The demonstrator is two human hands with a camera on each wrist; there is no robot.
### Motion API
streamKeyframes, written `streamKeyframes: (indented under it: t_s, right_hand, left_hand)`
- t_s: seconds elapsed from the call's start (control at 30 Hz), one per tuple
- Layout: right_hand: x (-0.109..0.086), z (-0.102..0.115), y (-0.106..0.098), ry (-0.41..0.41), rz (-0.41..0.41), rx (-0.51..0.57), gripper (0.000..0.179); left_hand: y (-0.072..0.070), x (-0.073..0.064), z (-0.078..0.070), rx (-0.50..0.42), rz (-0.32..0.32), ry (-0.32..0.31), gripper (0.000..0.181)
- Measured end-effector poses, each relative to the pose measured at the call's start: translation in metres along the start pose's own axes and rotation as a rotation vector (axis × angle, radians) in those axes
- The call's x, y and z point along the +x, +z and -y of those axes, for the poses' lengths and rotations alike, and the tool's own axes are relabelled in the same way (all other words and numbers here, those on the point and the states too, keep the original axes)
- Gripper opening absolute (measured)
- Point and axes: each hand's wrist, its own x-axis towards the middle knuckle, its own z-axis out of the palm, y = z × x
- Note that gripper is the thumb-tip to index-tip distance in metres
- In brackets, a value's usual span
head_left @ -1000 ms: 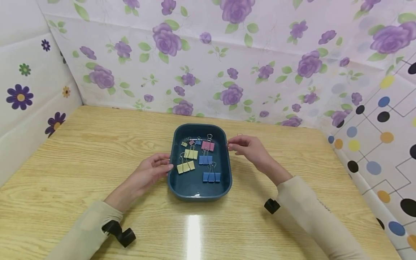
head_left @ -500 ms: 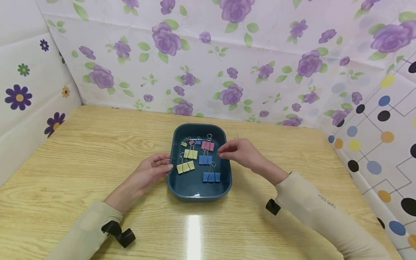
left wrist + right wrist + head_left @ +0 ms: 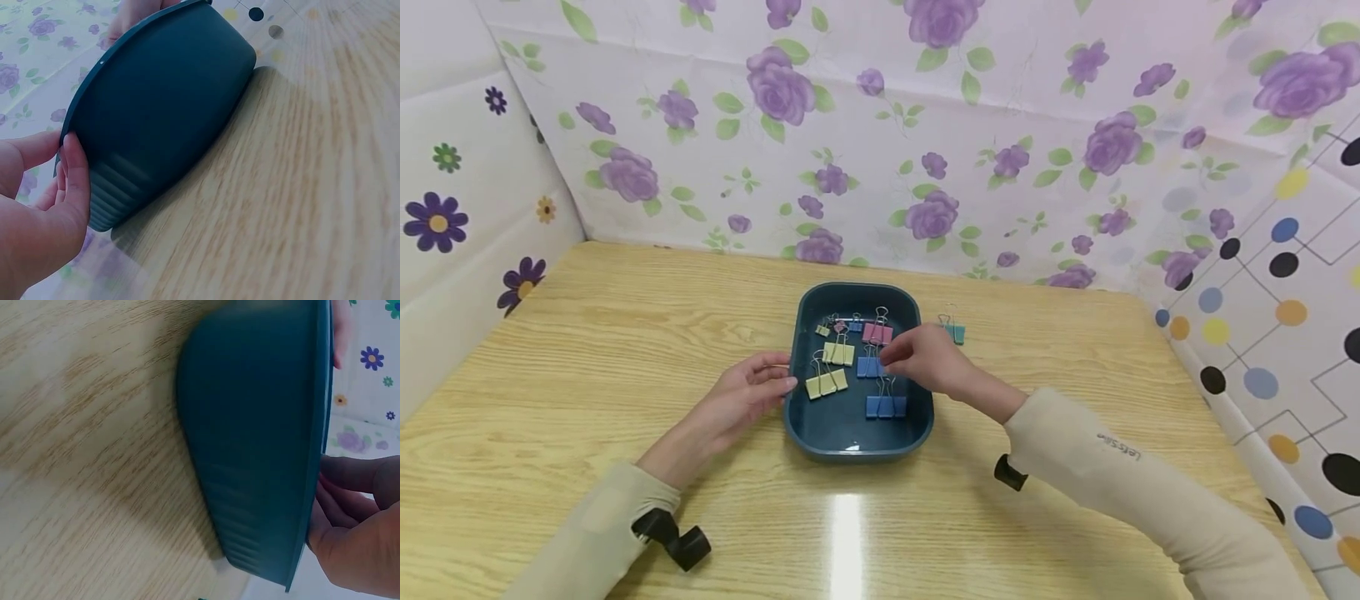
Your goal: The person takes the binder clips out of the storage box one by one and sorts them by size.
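Observation:
A dark teal plastic tray [image 3: 859, 455] stands on the wooden table with several binder clips in it. My left hand [image 3: 748, 392] grips its left rim between thumb and fingers, also plain in the left wrist view. Over the right rim reaches my right hand [image 3: 934, 360], fingertips close together near a blue binder clip [image 3: 868, 367]; whether they touch it is hidden. Nothing shows between them. Nearby lie a larger blue clip [image 3: 886, 407], a pink clip [image 3: 877, 334], two yellow clips [image 3: 826, 384] and some tiny clips [image 3: 840, 326] at the back.
A teal binder clip [image 3: 955, 334] lies on the table just right of the tray, partly behind my right hand. Flowered cloth [image 3: 835, 125] hangs along the table's back edge, with dotted cloth [image 3: 1292, 333] at the right. Black straps [image 3: 673, 537] dangle from the sleeves.
My right hand has moved left from beside the tray, across its rim and over the clips. This uncovers the teal clip on the table. The left hand keeps its place on the rim.

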Motion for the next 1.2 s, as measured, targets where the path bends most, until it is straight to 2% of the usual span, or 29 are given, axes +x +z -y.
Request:
streamKeyframes:
  t_s: [0.47,0.73,0.97,1.2]
  right_hand:
    - [0.006,0.006,0.014,-0.026,0.078,-0.027,0.016]
    - [0.006,0.009,0.02,0.038,0.209,0.19,0.015]
    - [0.006,0.009,0.024,0.023,0.271,0.238,0.014]
    - [0.006,0.008,0.028,0.024,0.269,0.271,0.011]
  left_hand:
    - [0.001,0.001,-0.002,-0.026,-0.001,0.004,0.049]
    - [0.001,0.0,-0.002,-0.028,0.001,0.003,0.048]
    - [0.002,-0.001,-0.001,-0.034,-0.002,-0.001,0.047]
    - [0.002,-0.001,-0.001,-0.036,-0.002,0.001,0.046]
